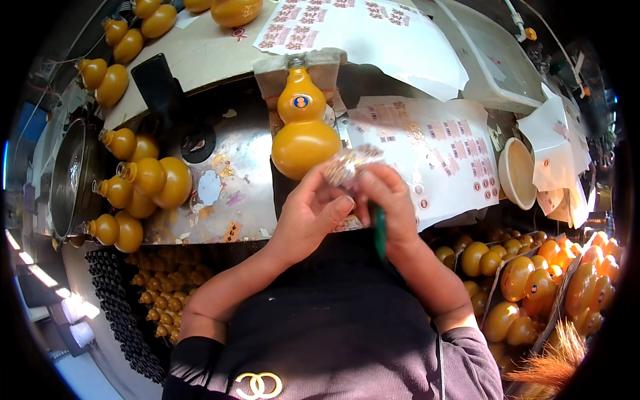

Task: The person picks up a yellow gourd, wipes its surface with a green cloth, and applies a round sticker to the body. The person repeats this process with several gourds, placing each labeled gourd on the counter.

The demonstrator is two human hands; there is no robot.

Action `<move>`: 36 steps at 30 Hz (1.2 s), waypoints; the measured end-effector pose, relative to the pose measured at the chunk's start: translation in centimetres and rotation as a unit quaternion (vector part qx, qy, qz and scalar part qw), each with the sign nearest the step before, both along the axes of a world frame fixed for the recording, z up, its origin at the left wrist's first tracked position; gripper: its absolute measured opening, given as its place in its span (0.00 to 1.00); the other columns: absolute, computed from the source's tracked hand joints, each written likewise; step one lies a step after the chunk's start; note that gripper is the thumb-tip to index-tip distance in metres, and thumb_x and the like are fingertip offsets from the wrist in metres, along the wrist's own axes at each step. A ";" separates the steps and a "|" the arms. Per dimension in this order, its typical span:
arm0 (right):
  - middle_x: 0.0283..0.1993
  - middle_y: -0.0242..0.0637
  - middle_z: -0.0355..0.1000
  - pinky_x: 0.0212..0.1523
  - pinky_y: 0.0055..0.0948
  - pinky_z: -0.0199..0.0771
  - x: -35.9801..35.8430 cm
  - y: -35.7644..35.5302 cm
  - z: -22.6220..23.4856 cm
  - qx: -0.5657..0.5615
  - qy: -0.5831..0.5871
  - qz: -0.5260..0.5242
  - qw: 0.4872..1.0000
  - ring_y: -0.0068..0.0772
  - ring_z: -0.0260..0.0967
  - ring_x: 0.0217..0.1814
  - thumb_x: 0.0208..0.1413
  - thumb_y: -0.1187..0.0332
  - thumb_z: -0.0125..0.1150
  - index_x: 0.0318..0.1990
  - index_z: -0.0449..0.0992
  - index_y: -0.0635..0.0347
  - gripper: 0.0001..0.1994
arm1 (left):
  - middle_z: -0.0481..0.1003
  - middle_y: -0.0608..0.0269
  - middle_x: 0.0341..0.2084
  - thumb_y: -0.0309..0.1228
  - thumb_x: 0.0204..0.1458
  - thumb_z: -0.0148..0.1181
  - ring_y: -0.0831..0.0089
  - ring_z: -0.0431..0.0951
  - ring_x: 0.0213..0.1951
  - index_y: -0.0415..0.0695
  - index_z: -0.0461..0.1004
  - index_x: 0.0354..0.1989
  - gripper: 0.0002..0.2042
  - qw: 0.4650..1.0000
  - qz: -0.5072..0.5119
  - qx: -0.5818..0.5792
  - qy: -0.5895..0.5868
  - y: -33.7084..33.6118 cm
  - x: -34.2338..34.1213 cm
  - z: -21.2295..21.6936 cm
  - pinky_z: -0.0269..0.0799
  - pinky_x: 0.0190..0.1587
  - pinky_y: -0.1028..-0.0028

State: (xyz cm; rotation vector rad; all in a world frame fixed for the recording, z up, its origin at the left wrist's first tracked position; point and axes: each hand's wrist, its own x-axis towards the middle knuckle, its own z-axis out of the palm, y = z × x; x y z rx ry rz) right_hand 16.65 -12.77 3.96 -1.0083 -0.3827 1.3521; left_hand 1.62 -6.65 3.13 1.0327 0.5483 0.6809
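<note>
My left hand (pixel 310 213) and my right hand (pixel 387 197) meet over the workbench, both pinching a small shiny silver-and-gold piece (pixel 350 163). A green tool handle (pixel 379 230) sticks down from my right hand. Just beyond the hands a large yellow gourd-shaped bottle (pixel 303 130) stands clamped at its neck in a padded holder (pixel 297 67), with a round blue-and-gold sticker on its upper bulb.
Several yellow gourds (pixel 143 183) lie on the metal bench at left, more at the back left (pixel 123 43). Sticker sheets (pixel 440 143) cover the right side, beside a cream bowl (pixel 519 172). Boxes of gourds (pixel 533 280) stand at lower right, small gourds (pixel 167 293) at lower left.
</note>
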 end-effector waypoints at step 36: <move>0.22 0.25 0.66 0.35 0.19 0.64 2.1 6.2 -3.7 -0.021 -0.395 0.101 0.913 0.14 0.63 0.29 0.51 0.48 0.67 0.58 0.70 0.65 0.34 | 0.66 0.56 0.56 0.36 0.51 0.67 0.70 0.67 0.58 0.40 0.58 0.64 0.34 0.990 0.052 0.093 0.089 7.6 -4.2 -3.0 0.64 0.59 0.73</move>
